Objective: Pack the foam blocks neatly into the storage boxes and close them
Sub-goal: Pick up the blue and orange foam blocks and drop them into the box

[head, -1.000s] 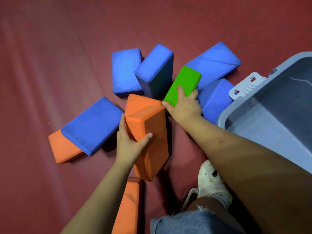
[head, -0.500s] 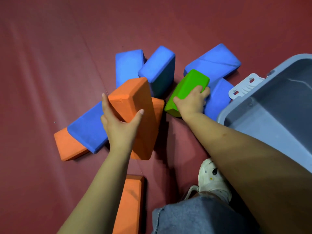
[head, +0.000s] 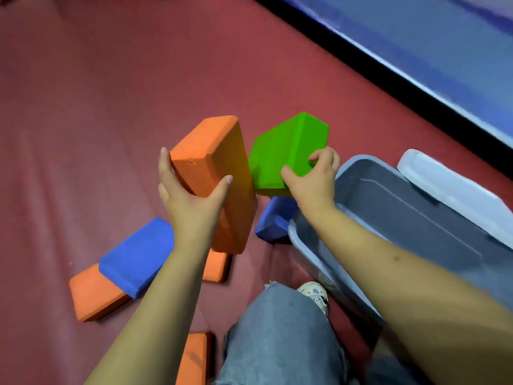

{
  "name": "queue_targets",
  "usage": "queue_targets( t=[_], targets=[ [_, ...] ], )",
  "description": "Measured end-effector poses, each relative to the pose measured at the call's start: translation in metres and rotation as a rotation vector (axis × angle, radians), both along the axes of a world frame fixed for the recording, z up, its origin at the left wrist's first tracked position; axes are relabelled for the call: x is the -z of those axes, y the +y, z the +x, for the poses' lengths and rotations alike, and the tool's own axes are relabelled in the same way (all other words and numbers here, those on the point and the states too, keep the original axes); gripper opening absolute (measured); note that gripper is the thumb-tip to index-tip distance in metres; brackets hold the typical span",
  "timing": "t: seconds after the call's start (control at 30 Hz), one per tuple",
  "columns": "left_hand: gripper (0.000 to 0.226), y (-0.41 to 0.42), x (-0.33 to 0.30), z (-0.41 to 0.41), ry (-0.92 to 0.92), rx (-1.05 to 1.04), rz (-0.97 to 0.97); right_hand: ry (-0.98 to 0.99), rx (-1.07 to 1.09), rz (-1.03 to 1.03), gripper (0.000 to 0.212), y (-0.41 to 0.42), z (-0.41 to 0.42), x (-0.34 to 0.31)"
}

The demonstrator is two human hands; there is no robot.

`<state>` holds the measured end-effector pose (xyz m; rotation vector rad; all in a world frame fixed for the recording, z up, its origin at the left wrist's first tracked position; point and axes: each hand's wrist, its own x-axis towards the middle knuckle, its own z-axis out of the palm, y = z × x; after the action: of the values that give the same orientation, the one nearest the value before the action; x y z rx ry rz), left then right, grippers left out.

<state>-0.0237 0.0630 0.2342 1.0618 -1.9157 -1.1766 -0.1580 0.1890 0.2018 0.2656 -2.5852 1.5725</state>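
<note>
Two foam blocks are being carried: left hand [head: 191, 207] is gripping the orange block [head: 213, 173], right hand [head: 312, 180] the green block [head: 283, 151], beside the open storage box [head: 311, 245]. Next, probably lowering both inside.

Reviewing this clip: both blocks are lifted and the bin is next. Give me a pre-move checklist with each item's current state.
1. Left hand has a firm hold on the orange block, thumb and fingers on opposite sides: ok.
2. Right hand grips the green block at its lower corner only, and the block is tilted: not ok, could slip.
3. Both blocks are clear of the floor pile: ok.
4. Grey storage box is open, with its lid off to the far side: ok.
5. Visible box interior is free of other blocks: ok; the near part is hidden by the right arm.
6. Blue block resting against the box's corner obstructs the drop path: cannot tell.
</note>
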Motion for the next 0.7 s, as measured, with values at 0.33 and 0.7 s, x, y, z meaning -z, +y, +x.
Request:
queue_targets(
  t=[0.33, 0.7],
  targets=[
    [0.106, 0.133, -0.085, -0.012, 0.115, 0.331, -0.106, 0.118, 0.105, 0.069, 0.042, 0.166, 0.026, -0.082],
    [0.110, 0.248, -0.023, -0.076, -0.154, 0.671, -0.117, -0.151, 0.131, 0.288, 0.036, 0.291, 0.021, 0.002]
  ],
)
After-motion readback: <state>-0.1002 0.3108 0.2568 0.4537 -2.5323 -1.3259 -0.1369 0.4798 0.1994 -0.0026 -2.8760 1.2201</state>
